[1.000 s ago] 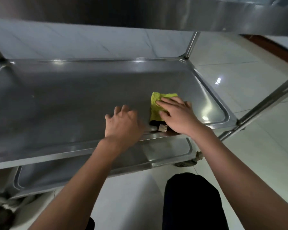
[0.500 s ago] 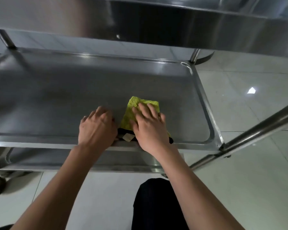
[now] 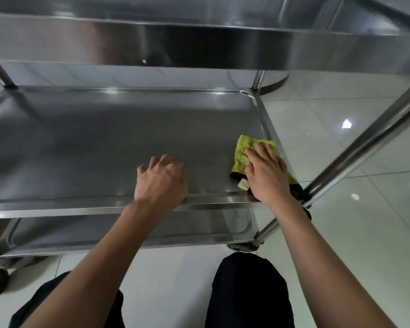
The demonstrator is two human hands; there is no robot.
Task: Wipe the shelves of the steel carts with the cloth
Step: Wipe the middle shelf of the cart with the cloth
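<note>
On shelf [image 3: 104, 143], right hand [image 3: 268, 176] flattens cloth [image 3: 243, 150].

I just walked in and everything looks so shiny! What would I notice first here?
Probably the yellow-green cloth, bright against the grey steel, at the right end of the middle shelf. The right hand presses flat on it, while the left hand rests on the shelf's front edge beside it.

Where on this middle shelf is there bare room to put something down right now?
The middle shelf is bare from its left end across to the left hand, and along the back rim. A narrower bare strip lies between that hand and the cloth. The right front corner is crowded: the right hand presses the cloth there, beside the post.
</note>
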